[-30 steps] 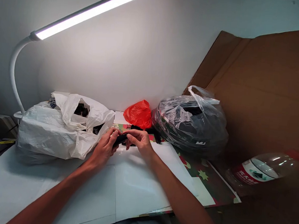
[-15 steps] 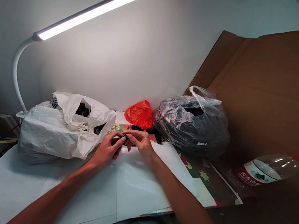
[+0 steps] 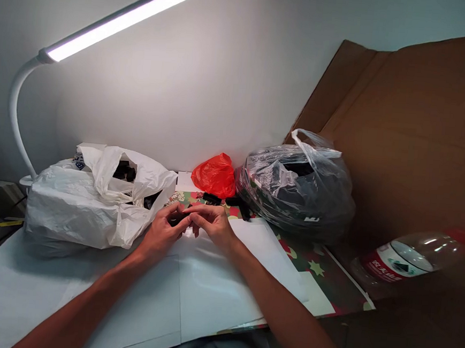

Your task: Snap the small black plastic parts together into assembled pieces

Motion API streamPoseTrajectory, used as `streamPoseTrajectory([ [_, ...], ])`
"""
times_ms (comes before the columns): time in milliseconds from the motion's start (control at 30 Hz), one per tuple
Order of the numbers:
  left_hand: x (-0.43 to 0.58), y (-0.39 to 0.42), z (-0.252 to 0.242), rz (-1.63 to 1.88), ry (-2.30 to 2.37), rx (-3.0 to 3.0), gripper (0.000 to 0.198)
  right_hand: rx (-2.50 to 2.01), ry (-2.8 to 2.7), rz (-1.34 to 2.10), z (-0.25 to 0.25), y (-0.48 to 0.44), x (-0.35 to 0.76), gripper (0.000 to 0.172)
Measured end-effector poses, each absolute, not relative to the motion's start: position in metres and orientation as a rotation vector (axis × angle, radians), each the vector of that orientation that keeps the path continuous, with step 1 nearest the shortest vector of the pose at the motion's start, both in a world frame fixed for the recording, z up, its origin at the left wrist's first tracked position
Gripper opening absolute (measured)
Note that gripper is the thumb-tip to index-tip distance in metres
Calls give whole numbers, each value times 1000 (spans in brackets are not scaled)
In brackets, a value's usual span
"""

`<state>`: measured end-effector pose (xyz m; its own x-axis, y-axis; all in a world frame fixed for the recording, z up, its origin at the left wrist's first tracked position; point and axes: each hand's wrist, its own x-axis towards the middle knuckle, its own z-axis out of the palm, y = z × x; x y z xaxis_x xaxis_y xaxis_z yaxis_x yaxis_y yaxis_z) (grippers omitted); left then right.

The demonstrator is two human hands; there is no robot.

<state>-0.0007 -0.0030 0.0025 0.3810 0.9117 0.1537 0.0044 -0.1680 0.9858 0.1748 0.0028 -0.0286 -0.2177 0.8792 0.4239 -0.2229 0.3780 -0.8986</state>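
Over the white sheets my two hands meet in front of me. My left hand is closed round a small black piece, mostly covered by the fingers, so its exact kind does not show. My right hand has thumb and forefinger pressed together against the left fingertips, at the end of the black piece. What the right fingers pinch is hidden. Just beyond the hands lie several black pieces and a scatter of tiny light-coloured bits on a patterned sheet.
A white plastic bag with dark pieces inside stands left, under a lit desk lamp. A red bag lies at the wall. Right of it sits a full clear bag, then cardboard and a plastic bottle.
The right fingers have closed further over the end of the black piece, which now shows less. The whole view has shifted slightly; the bags and bottle stay in place.
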Motion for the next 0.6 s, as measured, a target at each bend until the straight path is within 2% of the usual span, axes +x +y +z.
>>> streamPoseTrajectory([
  [367, -5, 0, 1, 1061, 880, 1578, 37, -693, -1415, 1049, -25, -5, 164, 46],
  [600, 2, -1, 4, 1071, 818, 1428, 44, -641, -1278, 1271, -25, 5, 168, 47],
])
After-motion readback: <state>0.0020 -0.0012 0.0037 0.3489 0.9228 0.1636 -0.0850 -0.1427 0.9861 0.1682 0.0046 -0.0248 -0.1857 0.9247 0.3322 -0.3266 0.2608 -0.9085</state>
